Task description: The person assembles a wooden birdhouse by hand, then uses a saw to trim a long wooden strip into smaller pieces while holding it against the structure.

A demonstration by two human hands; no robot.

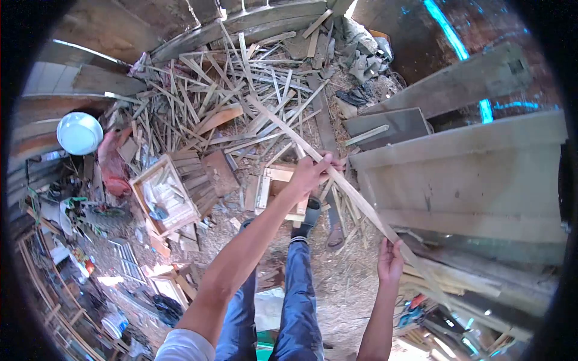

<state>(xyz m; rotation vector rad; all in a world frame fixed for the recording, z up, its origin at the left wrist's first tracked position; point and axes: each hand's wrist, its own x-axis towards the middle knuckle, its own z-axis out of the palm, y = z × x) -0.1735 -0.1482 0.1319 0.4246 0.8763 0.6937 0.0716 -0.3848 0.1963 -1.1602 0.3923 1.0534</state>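
Observation:
A long thin wooden strip [355, 197] runs diagonally from the scrap pile down to the lower right. My left hand [313, 173] is closed around its middle part, above a small wooden box frame [263, 191]. Farther down the strip, my right hand [390, 257] grips it with the fingers bent against its edge. The strip's lower end passes over other boards at the right. My feet in dark slippers stand just below the box frame.
A heap of wood strips [211, 105] lies ahead. At the left are a white bucket [80, 133], a red sack [113, 162] and a wooden crate [191, 212] with scraps. A large wooden panel [463, 180] stands at the right, beside a grey box [385, 127].

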